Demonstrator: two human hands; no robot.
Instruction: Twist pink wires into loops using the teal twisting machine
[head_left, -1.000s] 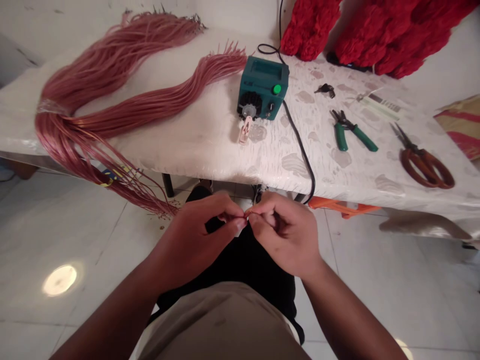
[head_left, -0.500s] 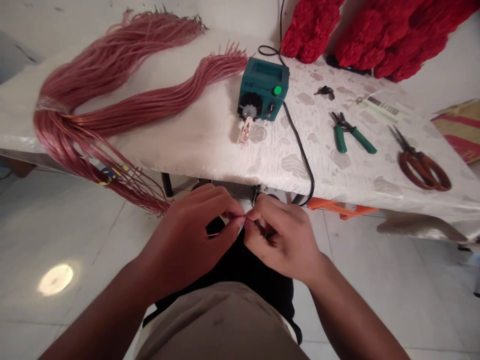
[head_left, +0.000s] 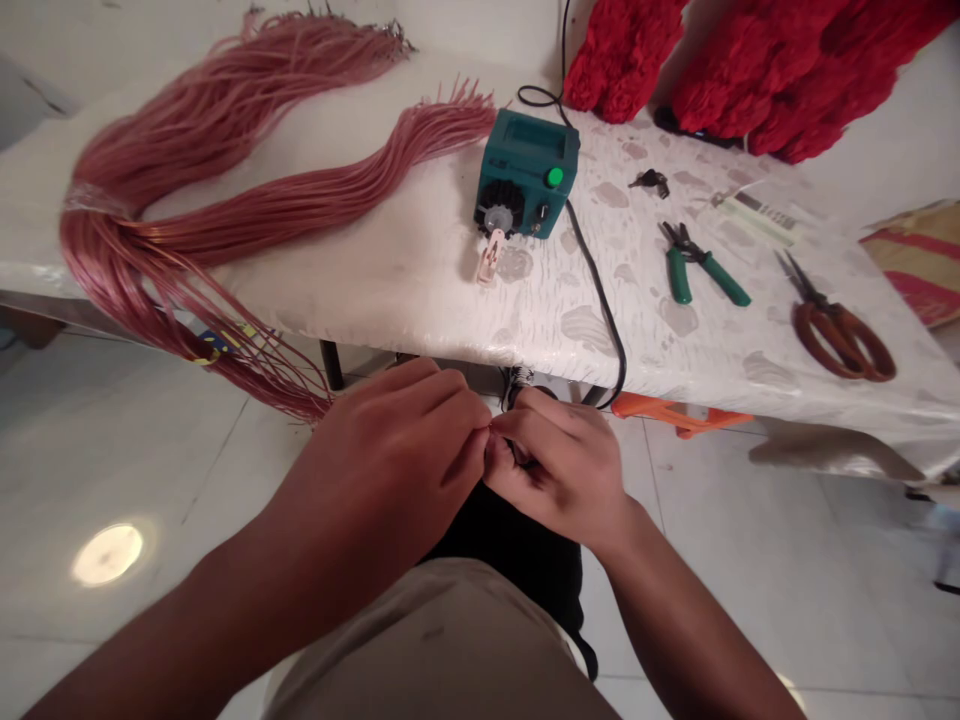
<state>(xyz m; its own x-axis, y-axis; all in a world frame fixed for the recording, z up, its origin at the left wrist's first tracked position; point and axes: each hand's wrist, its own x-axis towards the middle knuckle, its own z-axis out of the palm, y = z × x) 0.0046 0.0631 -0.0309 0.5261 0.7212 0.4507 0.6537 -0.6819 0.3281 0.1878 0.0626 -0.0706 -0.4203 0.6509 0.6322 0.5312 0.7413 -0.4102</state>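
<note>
My left hand point(head_left: 405, 460) is closed, knuckles up, its fingertips meeting those of my right hand above my lap. My right hand point(head_left: 559, 460) pinches with thumb and forefinger at the same spot. Between the fingertips shows a tiny bit of thin pink cord point(head_left: 491, 426); the rest of it is hidden by my fingers. Beyond my left hand, a large bundle of pink cords point(head_left: 255, 225) lies on the table, its loose ends hanging over the front edge. A teal motor box point(head_left: 529, 170) with a green button and a pale pink clip at its front stands ahead of my hands.
On the table point(head_left: 420, 290) to the right are green-handled pliers point(head_left: 705, 265), brown-handled scissors point(head_left: 840, 320), a small dark metal piece point(head_left: 651, 182) and a labelled packet point(head_left: 761, 218). Red fabric bunches point(head_left: 817, 75) stand behind. A black cable point(head_left: 600, 290) hangs over the front edge.
My left hand has rolled over, its fingers curling in and its thumb going out of sight. The thin strand seen at its palm is now hidden. My right hand keeps its pinch.
</note>
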